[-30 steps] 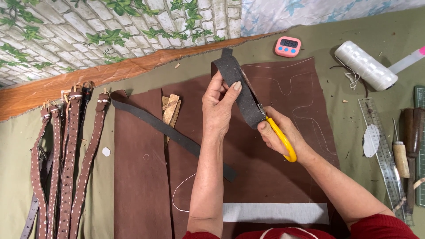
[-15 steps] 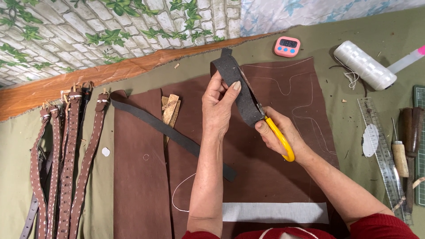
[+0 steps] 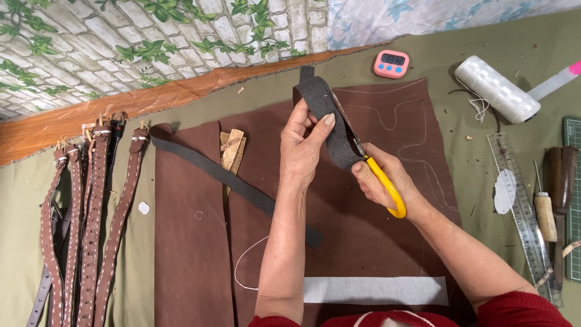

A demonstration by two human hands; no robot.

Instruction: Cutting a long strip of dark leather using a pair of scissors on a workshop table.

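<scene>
The olive-covered bench (image 3: 496, 54) carries everything, and the biggest things on it are the brown leather sheets (image 3: 387, 242), with a row of stitched brown belts (image 3: 91, 212) lying lengthwise at the far left. Across the sheets runs a long dark strap (image 3: 242, 184), slanting from upper left to lower right, and a pale grey strip (image 3: 375, 290) lies flat near the bottom edge. Raised above the leather, between both hands, is the dark grey strip (image 3: 330, 124); its long axis runs steeply from upper left down to lower right. The left hand (image 3: 302, 151) is the nearer to its upper half, fingers pressed on its face with the thumb behind, pinching it. The lower end meets the yellow-handled scissors (image 3: 381, 181), which the right hand (image 3: 387, 181) grips with fingers curled through the loops. The blades are almost wholly hidden behind the strip, so how far they stand apart cannot be told. At the right lie a spool of white thread (image 3: 496, 88), a clear ruler (image 3: 520, 206), awls (image 3: 544, 209) and a small pink timer (image 3: 391, 63); the mat at the right edge is cut off
</scene>
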